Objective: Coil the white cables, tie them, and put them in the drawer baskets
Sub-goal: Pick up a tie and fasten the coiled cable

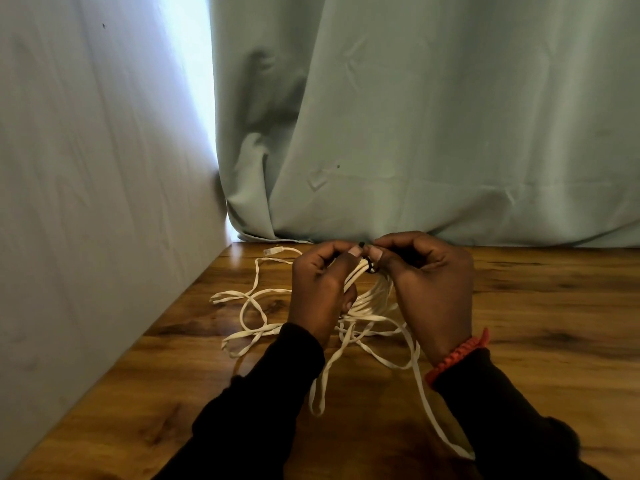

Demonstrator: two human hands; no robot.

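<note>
On the left stands a pale wall point(86, 168), and a bright strip of light shows between it and the grey-green curtain point(433, 116) that hangs behind the wooden table point(554, 306).

On the table, left of the hands, loose loops of white cable point(252, 306) lie spread out, and one end with a clear plug point(269, 251) lies near the curtain's lower edge.

The left hand point(322, 289) is raised above the table and closed around a bundle of coiled cable point(356, 271); several strands pass between its fingers, and its thumb presses near the top of the bundle. A black sleeve point(249, 403) covers the left arm.

Between the two hands, a thin black tie point(370, 266) goes around the bundle (one short end of it sticks up just above the thumbs). More loops hang from the bundle down to the table between the wrists, and one long strand runs toward the lower right.

The right hand point(429, 285) is curled, and its thumb and forefinger pinch the tie just beside the left thumb, so both thumbs nearly touch. The right wrist wears an orange braided bracelet point(457, 355) above another black sleeve.
</note>
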